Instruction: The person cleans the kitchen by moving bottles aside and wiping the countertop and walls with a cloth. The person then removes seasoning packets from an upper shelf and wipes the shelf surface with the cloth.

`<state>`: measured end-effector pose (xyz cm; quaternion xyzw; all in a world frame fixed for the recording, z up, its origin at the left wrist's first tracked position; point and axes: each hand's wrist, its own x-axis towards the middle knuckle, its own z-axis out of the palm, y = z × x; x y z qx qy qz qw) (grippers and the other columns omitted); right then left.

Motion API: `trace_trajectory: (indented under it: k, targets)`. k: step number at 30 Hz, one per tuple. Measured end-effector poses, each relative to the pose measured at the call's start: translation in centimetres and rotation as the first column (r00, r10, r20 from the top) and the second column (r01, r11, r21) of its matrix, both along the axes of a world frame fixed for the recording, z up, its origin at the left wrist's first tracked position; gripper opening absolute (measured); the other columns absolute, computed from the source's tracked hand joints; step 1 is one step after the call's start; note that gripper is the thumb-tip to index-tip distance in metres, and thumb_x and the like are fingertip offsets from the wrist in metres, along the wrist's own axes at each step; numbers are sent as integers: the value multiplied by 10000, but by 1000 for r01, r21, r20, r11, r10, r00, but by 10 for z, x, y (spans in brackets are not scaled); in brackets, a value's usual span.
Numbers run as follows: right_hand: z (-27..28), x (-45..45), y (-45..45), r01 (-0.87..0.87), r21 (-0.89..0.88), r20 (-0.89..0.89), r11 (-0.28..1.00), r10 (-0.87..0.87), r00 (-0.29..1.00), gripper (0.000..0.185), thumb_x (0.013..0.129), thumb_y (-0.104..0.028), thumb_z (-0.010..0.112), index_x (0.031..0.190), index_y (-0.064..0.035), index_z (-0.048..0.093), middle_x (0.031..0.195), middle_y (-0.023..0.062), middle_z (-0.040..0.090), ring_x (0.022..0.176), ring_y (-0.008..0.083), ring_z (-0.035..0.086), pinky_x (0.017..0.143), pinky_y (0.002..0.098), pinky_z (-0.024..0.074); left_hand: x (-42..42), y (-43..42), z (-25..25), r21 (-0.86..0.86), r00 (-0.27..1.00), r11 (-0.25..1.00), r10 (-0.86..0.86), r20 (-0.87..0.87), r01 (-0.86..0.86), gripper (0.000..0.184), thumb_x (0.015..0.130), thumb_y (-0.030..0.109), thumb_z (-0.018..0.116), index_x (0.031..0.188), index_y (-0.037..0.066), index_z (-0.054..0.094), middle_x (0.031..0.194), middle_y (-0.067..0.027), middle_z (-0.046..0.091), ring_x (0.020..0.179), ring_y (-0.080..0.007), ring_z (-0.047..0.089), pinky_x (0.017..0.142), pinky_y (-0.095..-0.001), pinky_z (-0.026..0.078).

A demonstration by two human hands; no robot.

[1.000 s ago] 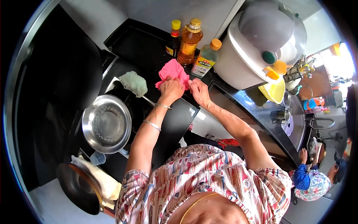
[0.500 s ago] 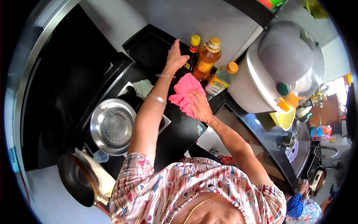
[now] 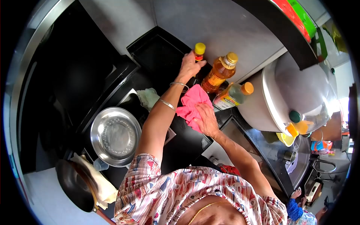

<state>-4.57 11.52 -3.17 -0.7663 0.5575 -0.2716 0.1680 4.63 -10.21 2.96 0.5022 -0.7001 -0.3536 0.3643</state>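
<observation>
My left hand (image 3: 190,67) is wrapped round the neck of a dark sauce bottle with a yellow cap (image 3: 200,48); most of the bottle is hidden behind the fingers and wrist. Bunched on the black counter lies a pink cloth (image 3: 194,103), and my right hand (image 3: 207,120) presses on it with fingers closed over its right side. Beside the cloth stand a bottle of amber oil with a gold cap (image 3: 219,73) and a clear labelled bottle with an orange cap (image 3: 233,95).
A shiny steel pan (image 3: 115,137) sits on the stove at left, near a pale rag (image 3: 148,98). A dark wok (image 3: 75,183) hangs at the lower left. At right are a large domed appliance (image 3: 255,93) and a sink (image 3: 300,161). Another person (image 3: 300,210) is at the lower right.
My left hand has closed round the yellow-capped bottle, after being held open beside it. My right hand stays on the pink cloth. The view has shifted slightly.
</observation>
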Motion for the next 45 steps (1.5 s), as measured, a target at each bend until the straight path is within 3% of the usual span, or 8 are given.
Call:
trace_trajectory:
  k: [3,7,19,31,35,39,42,45]
  targets:
    - [-1,0,0,-7,6,-4,1000,7,1000,563,808,-285,587,1286,-43,415,1282,158,412,1209,344,352,1017,426,277,25,-32,-2,-79,990,991,101,-97,-108,443,696,212,735,1059,34,552,987,-127,632,946,-262,602,842,-345,452]
    - [-1,-1,-1,-12,13,-5,1000,12,1000,567,805,-288,584,1286,-43,411,1278,163,412,1206,346,355,1017,430,279,58,-95,3,-107,933,953,247,-260,-283,460,656,195,766,1016,10,549,957,-193,623,932,-356,591,834,-395,461]
    - [0,-2,-3,-32,101,-23,994,34,999,601,810,-326,572,1299,-33,384,1306,175,381,1213,371,338,1023,453,262,105,-184,6,-44,826,832,540,-158,-553,431,686,205,762,1019,28,553,917,-151,641,883,-306,606,815,-369,458]
    - [-2,-4,-1,-30,100,-9,995,32,999,593,810,-313,580,1296,-32,390,1305,175,384,1214,371,336,1026,450,259,108,-203,-33,-106,886,900,387,-254,-423,646,674,224,767,1196,38,436,1102,-170,583,1028,-311,556,891,-360,421]
    - [-5,-3,0,-17,56,-19,998,18,1000,587,817,-318,572,1299,-38,388,1308,172,383,1222,364,334,1027,450,265,107,-177,-6,-129,829,825,559,34,-551,693,712,261,730,1262,20,383,1195,-203,527,1107,-348,501,939,-405,389]
    - [-1,-3,-1,-15,-31,27,999,16,999,552,808,-300,588,1267,-32,436,1262,159,431,1192,341,377,1021,424,290,68,-92,35,-179,935,960,150,-321,-215,668,724,275,713,1266,13,424,1245,-188,497,1142,-314,487,946,-388,387]
    - [-1,-3,-1,-16,-42,33,999,17,999,554,810,-309,580,1267,-33,433,1260,156,431,1190,340,376,1021,426,289,45,-4,78,-74,921,927,-373,-111,366,780,722,266,722,1345,23,322,1345,-154,394,1239,-255,382,971,-386,365]
    - [-2,-3,0,-21,-58,30,998,23,999,556,814,-317,573,1270,-34,428,1262,153,429,1195,335,371,1022,427,288,19,34,77,-93,817,814,-577,-22,573,948,670,281,760,1388,18,201,1411,-163,297,1304,-289,298,1023,-420,305]
